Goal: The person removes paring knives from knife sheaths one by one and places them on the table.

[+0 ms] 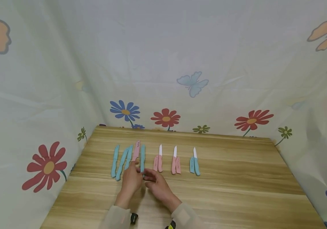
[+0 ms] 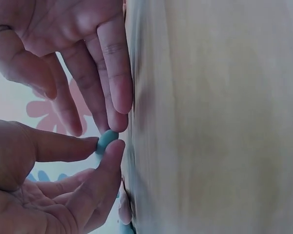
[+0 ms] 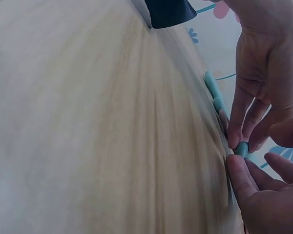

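Observation:
Thumb and fingers of my left hand [image 1: 132, 178] pinch the handle end of a teal sheathed knife [image 1: 142, 156], which points away from me on the table. In the left wrist view the rounded teal handle end [image 2: 107, 141] shows between thumb and finger. My right hand [image 1: 159, 187] is on the other side of that handle, its fingers extended and their tips right at it, thumb apart. A pink sheathed knife [image 1: 136, 150] lies just left, its lower part hidden behind the left hand. Farther left are several teal sheathed knives [image 1: 114, 161] side by side.
Right of the hands, two pink knives [image 1: 160, 163] with bare white blades lie beside their pink sheaths [image 1: 178, 165]. A teal knife [image 1: 196, 166] lies beside its teal sheath [image 1: 192, 164]. Flowered cloth [image 1: 163, 63] encloses the wooden table [image 1: 238, 197] at the back and sides.

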Demonstrator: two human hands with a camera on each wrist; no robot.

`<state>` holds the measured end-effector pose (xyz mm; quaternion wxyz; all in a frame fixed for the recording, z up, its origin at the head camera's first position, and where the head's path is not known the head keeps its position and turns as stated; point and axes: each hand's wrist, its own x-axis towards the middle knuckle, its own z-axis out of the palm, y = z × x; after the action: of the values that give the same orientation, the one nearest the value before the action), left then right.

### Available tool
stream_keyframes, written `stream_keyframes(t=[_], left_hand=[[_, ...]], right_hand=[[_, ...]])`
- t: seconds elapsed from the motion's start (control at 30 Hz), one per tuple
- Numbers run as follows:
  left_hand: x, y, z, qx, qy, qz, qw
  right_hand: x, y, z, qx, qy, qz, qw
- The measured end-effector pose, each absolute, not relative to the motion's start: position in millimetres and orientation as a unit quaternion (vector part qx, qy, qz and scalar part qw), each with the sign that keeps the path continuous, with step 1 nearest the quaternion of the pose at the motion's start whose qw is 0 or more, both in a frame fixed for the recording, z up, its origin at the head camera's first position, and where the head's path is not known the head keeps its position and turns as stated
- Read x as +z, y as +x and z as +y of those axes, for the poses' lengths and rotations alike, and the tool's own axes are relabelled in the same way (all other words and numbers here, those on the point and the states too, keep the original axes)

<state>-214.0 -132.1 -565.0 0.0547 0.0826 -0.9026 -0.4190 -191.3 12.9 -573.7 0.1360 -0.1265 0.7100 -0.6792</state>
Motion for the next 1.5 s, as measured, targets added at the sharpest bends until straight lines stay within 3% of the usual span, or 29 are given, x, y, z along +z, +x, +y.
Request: stream_keyframes(t=[0.73,1.17,1.5], left_hand=[[-561,-200,-128,-0.542,-0.018,-0.839,-0.036],[-560,-196,-122,-0.592,-0.084,-0.796,-0.094],[-569,-195,-108,-0.648,-0.069,-0.753,-0.095]], right_hand=[[-572,-192,31,-0.693,-0.067,0.713,0.085],[-571,-191,51,-0.693,-0.046,0.713,0.091],[-570,-184,65,-0.700,-0.027,0.707,0.092]])
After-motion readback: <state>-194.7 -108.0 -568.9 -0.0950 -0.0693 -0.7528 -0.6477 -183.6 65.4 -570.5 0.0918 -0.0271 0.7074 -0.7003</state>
